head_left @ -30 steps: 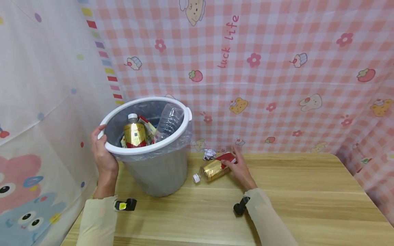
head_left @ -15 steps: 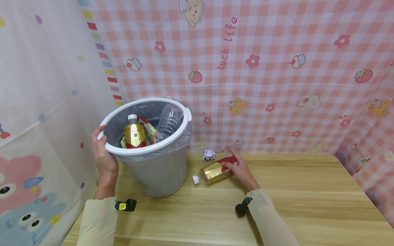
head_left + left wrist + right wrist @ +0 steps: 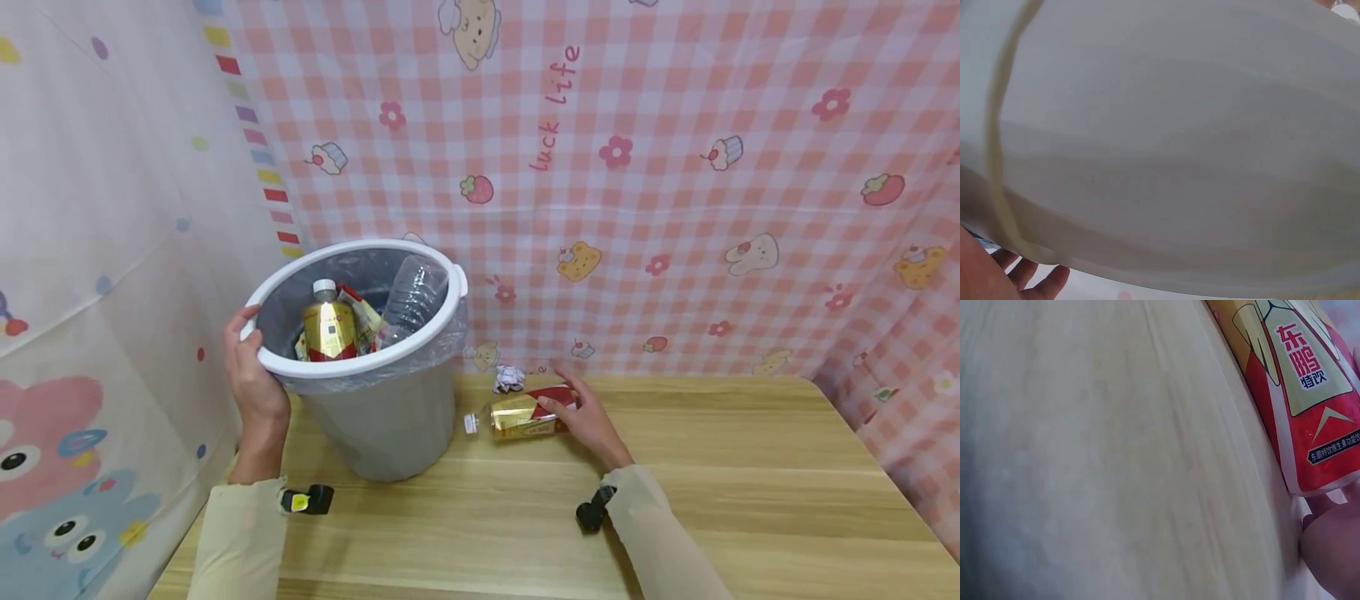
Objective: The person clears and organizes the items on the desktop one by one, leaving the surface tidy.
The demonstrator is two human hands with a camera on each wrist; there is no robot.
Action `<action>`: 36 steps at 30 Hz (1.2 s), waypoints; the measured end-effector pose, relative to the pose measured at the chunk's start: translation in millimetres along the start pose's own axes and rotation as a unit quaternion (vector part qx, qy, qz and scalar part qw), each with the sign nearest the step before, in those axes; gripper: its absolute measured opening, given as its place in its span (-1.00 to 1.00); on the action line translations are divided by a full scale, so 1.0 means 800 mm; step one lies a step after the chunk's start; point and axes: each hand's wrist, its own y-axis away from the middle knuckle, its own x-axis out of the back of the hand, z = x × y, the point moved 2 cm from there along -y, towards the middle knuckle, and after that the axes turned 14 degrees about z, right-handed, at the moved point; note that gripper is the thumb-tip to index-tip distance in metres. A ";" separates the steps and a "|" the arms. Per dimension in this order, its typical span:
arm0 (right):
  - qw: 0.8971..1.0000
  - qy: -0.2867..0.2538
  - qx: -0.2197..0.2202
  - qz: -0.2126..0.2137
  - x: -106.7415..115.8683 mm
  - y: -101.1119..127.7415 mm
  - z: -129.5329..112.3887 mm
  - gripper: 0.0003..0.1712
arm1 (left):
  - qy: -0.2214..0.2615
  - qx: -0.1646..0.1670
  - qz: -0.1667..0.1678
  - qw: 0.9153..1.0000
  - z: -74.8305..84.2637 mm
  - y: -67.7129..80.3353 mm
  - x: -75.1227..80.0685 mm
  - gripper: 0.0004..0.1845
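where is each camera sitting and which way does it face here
Head: worn on the head, looking forward and down at the table, bin, both forearms, left hand and right hand.
Left wrist: pressed close to the bin wall; fingertips show at the bottom.
Right wrist: low over the table, facing the bottle; a bit of hand at the lower right.
Shared: head and right wrist both show the gold and red bottle.

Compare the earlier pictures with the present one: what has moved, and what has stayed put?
The right hand has turned the gold bottle on the table: its cap end swung up and left, so it lies nearly level. The left hand still grips the bin rim; bin and crumpled paper are unmoved.
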 end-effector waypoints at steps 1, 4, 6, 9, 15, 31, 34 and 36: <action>1.000 0.000 0.002 0.001 0.000 0.000 0.000 -0.08 | -0.001 0.001 0.000 1.000 0.000 0.000 0.000 -0.51; 1.000 0.000 0.006 0.004 0.001 0.000 -0.001 -0.12 | 0.000 0.001 0.000 1.000 -0.001 0.000 0.000 -0.52; 1.000 -0.002 0.002 0.009 0.003 0.000 -0.003 -0.15 | 0.001 0.001 0.000 1.000 -0.001 0.000 0.000 -0.52; 1.000 -0.003 0.000 0.016 0.005 -0.001 -0.008 -0.19 | 0.003 0.000 -0.002 1.000 0.000 -0.001 0.000 -0.53; 1.000 -0.026 -0.009 0.010 0.007 0.000 -0.019 -0.26 | -0.003 0.001 -0.001 1.000 0.000 0.000 0.001 -0.52; 0.996 -0.076 0.043 0.032 0.031 -0.009 -0.061 -0.45 | -0.010 -0.001 -0.004 1.000 -0.001 -0.001 0.001 -0.52; 0.993 -0.101 0.038 0.048 0.038 -0.011 -0.072 -0.45 | -0.009 -0.001 -0.003 1.000 -0.002 -0.001 0.001 -0.52; 0.992 -0.108 0.036 0.062 0.044 -0.013 -0.079 -0.45 | -0.006 -0.001 -0.001 1.000 -0.003 -0.001 0.001 -0.52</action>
